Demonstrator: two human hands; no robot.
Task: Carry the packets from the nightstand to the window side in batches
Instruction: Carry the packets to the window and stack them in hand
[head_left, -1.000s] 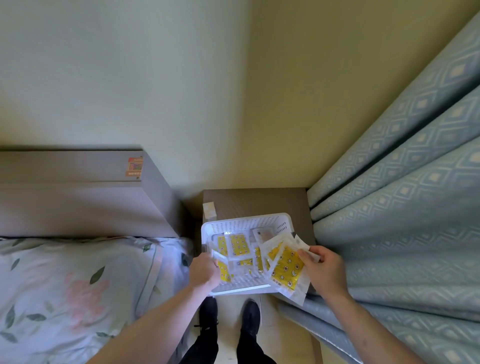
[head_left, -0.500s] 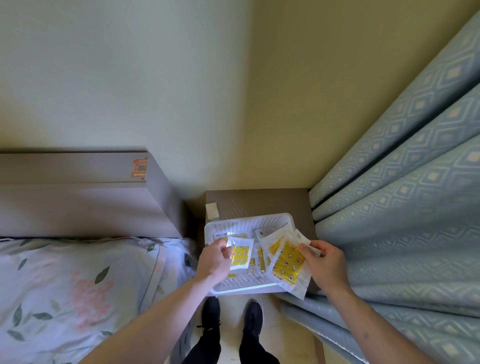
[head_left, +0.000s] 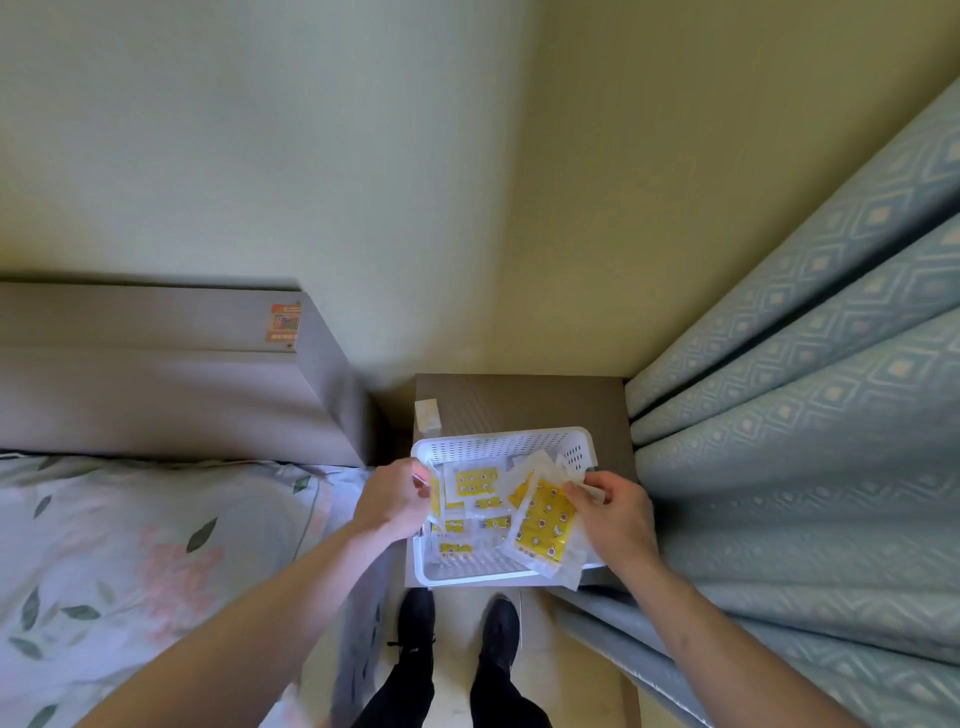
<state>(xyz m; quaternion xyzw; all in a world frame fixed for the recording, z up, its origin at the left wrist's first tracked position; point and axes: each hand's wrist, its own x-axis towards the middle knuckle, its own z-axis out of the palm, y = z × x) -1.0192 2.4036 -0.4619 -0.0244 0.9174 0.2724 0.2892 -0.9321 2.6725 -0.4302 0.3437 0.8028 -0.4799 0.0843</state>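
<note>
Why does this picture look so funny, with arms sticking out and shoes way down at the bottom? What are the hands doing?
The camera sits on a person's head and looks down, so you see their own arms and shoes. In front is a brown nightstand with a white basket on it. Inside lie little yellow packets. The right hand holds a bunch of packets over the basket. The left hand pinches one more packet at the basket's edge. A bed is on one side, a blue curtain on the other.

Yellow-printed packets (head_left: 543, 522) in white basket (head_left: 498, 444); right of basket, pale-blue diamond-patterned curtain (head_left: 810, 395); left, leaf-and-flower bedding (head_left: 130, 545).
</note>
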